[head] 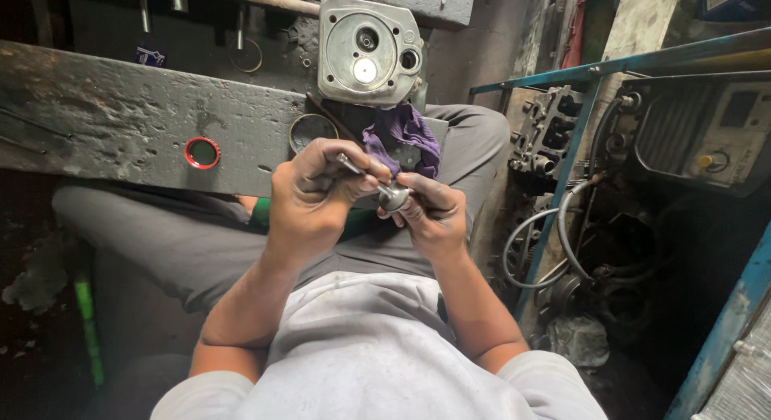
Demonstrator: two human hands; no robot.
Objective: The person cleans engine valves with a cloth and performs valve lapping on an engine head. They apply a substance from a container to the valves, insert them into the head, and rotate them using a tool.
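A small metal engine valve [384, 189] with a thin stem and round head is held over my lap. My left hand [315, 193] is closed around its stem. My right hand [430, 213] pinches the round head with its fingertips. Both hands are dark with grease. Beyond them a grey metal cylinder head [369, 50] stands on a worn wooden plank [120, 115]. A purple rag [405, 131] lies below the cylinder head, just beyond my hands.
A red-rimmed round tin [201, 152] and a second round tin [312, 131] sit on the plank. A blue metal frame [574, 139] at the right holds another engine part [548, 131], hoses [562, 235] and a grey machine box [707, 131].
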